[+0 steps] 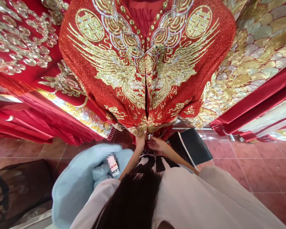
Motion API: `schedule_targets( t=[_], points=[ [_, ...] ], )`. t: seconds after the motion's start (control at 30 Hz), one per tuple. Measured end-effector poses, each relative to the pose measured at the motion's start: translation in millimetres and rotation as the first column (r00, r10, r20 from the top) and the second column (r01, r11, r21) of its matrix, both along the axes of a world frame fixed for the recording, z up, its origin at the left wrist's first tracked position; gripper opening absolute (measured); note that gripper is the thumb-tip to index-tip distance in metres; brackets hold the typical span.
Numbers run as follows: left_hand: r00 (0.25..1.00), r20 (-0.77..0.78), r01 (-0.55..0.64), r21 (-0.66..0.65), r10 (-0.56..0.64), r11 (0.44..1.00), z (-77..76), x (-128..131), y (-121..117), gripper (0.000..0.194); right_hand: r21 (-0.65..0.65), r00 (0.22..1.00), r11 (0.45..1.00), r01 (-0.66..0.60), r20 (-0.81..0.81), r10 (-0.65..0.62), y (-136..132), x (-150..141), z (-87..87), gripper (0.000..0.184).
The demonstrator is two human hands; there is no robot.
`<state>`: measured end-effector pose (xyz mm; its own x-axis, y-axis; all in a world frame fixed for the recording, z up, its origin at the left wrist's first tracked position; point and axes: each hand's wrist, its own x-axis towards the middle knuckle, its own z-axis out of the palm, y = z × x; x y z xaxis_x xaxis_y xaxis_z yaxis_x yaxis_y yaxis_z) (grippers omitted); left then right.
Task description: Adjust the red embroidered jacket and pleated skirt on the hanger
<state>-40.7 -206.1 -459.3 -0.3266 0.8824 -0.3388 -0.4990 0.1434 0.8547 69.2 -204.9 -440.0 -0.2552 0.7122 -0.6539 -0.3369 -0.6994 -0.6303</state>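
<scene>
A red jacket [145, 63] with gold phoenix embroidery hangs in front of me, its front opening running down the middle. My left hand [141, 140] reaches up to the jacket's bottom hem at the opening, fingers closed on the edge. My right hand [156, 143] is beside it, just under the hem, fingers curled at the same spot. What the fingers pinch is too small to make out. My hair and white top fill the lower part of the view.
More red and gold garments [21, 47] hang left and right [252, 57]. A black folder-like object [193, 146] lies on the red tiled floor [252, 165]. A pale blue cloth bundle [81, 178] with a small card sits at lower left, beside a dark mat [16, 187].
</scene>
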Motion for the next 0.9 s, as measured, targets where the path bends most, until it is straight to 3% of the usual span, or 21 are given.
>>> schedule_targets(
  t=[0.07, 0.13, 0.37, 0.5, 0.6, 0.8, 0.9],
  points=[
    [0.999, -0.037, -0.032, 0.01, 0.032, 0.999, 0.5, -0.6, 1.0, 0.039, -0.002, 0.995, 0.995, -0.096, 0.037, 0.096, -5.2, -1.3, 2.3, 0.036],
    [0.995, -0.075, -0.061, 0.026, 0.063, 0.998, 2.1, 0.0, 1.8, 0.039, 0.055, 0.99, 0.993, -0.108, 0.098, 0.102, -3.8, -5.5, 6.9, 0.032],
    [0.985, -0.149, -0.077, 0.073, 0.087, 0.994, 6.3, 1.6, 5.1, 0.026, 0.38, 0.94, 0.923, -0.062, 0.333, -0.074, 16.4, -15.6, 19.1, 0.009],
    [0.981, -0.17, -0.077, 0.089, 0.091, 0.993, 4.4, 3.9, 5.9, 0.027, 0.444, 0.913, 0.896, -0.022, 0.375, -0.163, 16.3, -14.9, 21.1, 0.008],
    [0.977, -0.188, -0.081, 0.09, 0.097, 0.993, 0.9, 5.8, 6.0, 0.031, 0.421, 0.915, 0.907, 0.017, 0.359, -0.183, 17.1, -14.7, 23.3, 0.011],
    [0.961, -0.262, -0.071, 0.066, 0.086, 0.995, -5.0, 6.2, 5.3, 0.023, 0.201, 0.973, 0.98, -0.008, 0.228, -0.039, 26.9, -19.8, 35.0, 0.017],
    [0.947, -0.307, -0.073, 0.072, 0.091, 0.995, -5.6, 9.7, 5.4, 0.021, 0.127, 0.986, 0.992, 0.015, 0.165, -0.036, 32.6, -24.8, 44.3, 0.017]
  ],
)
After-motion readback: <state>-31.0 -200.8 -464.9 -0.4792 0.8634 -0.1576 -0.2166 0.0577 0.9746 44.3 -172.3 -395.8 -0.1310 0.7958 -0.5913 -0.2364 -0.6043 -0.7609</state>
